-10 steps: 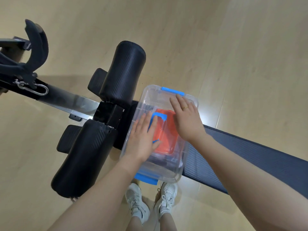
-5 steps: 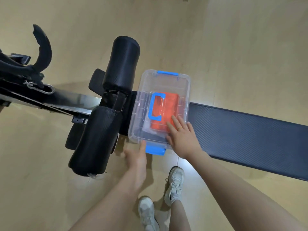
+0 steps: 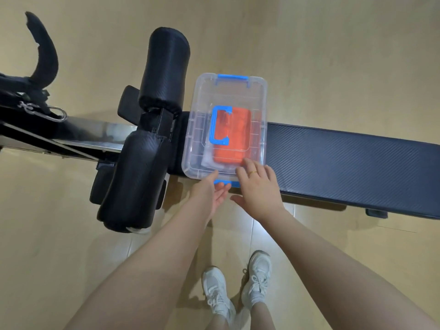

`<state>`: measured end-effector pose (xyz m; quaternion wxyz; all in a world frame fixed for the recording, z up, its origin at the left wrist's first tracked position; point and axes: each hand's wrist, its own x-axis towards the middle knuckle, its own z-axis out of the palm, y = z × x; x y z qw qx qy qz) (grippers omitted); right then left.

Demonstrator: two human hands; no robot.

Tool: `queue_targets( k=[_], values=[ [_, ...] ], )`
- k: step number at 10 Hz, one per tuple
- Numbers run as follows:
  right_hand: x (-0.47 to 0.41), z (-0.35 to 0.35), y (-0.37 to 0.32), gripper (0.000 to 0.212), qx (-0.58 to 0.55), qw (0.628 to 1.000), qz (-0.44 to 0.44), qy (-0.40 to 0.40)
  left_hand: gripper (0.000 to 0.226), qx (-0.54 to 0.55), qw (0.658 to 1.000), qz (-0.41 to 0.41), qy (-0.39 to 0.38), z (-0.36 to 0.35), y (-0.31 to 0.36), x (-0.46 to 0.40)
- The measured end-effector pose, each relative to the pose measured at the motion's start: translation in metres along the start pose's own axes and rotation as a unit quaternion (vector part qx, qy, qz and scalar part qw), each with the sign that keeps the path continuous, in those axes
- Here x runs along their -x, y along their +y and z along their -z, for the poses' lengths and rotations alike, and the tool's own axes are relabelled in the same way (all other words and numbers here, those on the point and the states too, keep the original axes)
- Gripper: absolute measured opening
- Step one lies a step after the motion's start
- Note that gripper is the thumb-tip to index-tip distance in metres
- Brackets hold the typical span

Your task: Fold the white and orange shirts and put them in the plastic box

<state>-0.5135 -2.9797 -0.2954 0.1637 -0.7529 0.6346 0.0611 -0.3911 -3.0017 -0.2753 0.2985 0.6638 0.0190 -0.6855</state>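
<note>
The clear plastic box [image 3: 202, 98] sits on the black bench with its lid on and a blue handle [image 3: 217, 125] on top. Through the lid I see the folded orange shirt [image 3: 234, 141], and the white shirt [image 3: 206, 159] shows beneath it at the near left. My left hand [image 3: 213, 195] is at the box's near edge, palm up, fingers under the near blue latch [image 3: 235, 183]. My right hand [image 3: 258, 186] rests on the lid's near right corner, fingers spread. Neither hand grips anything.
The dark padded bench [image 3: 345, 160] runs off to the right. Two black roller pads [image 3: 164, 72] [image 3: 133, 179] and a metal frame [image 3: 90, 139] stand left of the box. A black hooked handle [image 3: 44, 53] is at far left. My white shoes [image 3: 238, 289] stand on the wooden floor.
Both hands slid from the top of the lid to the box's near edge. My left hand has risen from below the box to the near blue latch.
</note>
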Motion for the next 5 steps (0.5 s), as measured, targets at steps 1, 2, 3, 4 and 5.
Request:
queue_targets(
  k=[1, 2, 3, 4, 5],
  values=[
    [-0.010, -0.004, -0.006, 0.050, 0.046, 0.997, -0.036, 0.051, 0.012, 0.023, 0.999, -0.005, -0.032, 0.010, -0.008, -0.008],
    [-0.013, -0.005, -0.005, 0.044, 0.034, 0.996, -0.036, 0.073, 0.018, 0.014, 0.999, -0.020, -0.037, 0.013, -0.011, -0.010],
    [-0.012, -0.001, -0.003, 0.040, -0.008, 0.997, -0.025, 0.068, 0.020, -0.030, 0.999, -0.029, -0.028, 0.008, -0.009, -0.008],
    [-0.014, 0.006, -0.005, 0.036, -0.031, 0.999, -0.021, 0.028, 0.029, -0.093, 0.995, -0.028, -0.006, 0.010, -0.005, -0.004],
    [-0.013, 0.016, -0.002, 0.039, -0.114, 0.992, -0.053, -0.020, 0.034, -0.158, 0.987, -0.018, 0.030, 0.013, 0.005, 0.006]
  ],
)
